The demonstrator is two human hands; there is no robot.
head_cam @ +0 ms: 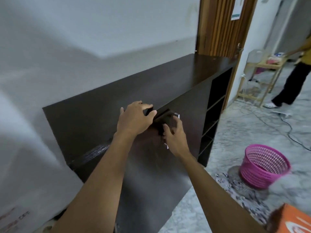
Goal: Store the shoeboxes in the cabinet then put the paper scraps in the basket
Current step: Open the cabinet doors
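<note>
The task looks to be at its start. Both hands work at the cabinet in mid-frame. The left hand curls its fingers over the top edge of the door. The right hand, just to its 4 o'clock, seems to grip the door's side edge by the silver handle, though motion blur makes that hold uncertain. The door stands slightly ajar, so I judge that the cabinet is being opened to take boxes.

An orange shoebox sits at the frame's 5 o'clock corner, well apart from the cabinet and not yet stored. No other box shows. The pink basket stands on the floor at 4 o'clock. What I can see of its inside looks bare. I cannot pick out any paper scraps on the speckled floor, so that second part appears untouched.
</note>
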